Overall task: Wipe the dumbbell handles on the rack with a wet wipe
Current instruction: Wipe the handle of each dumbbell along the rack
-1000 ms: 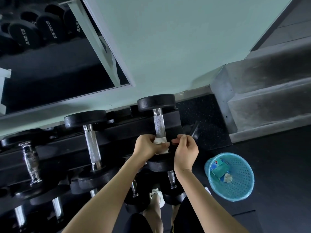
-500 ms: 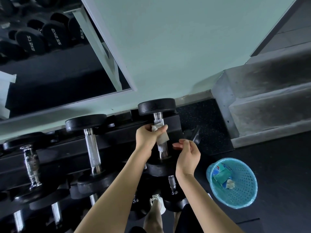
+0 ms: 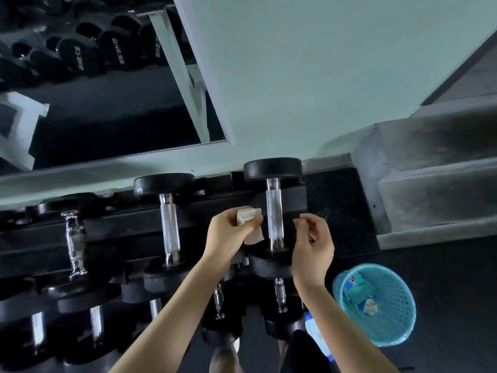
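A black dumbbell rack (image 3: 113, 230) carries several dumbbells with knurled silver handles. The rightmost top dumbbell's handle (image 3: 273, 211) stands bare between my two hands. My left hand (image 3: 228, 232) grips a folded white wet wipe (image 3: 248, 224) just left of that handle, off the metal. To the handle's right hovers my right hand (image 3: 312, 249), fingers loosely curled and holding nothing. Another dumbbell handle (image 3: 170, 224) lies further left on the same tier, and shorter handles (image 3: 279, 294) show on the tier below.
A light blue mesh waste basket (image 3: 387, 324) with used wipes and packaging stands on the dark floor at the right. Concrete steps (image 3: 435, 184) rise at the right rear. A wall mirror (image 3: 102, 84) behind the rack reflects more dumbbells.
My left hand, which had the wipe wrapped on the rightmost handle, has slid up it and come off to the left. My right hand has drifted slightly right of the handle.
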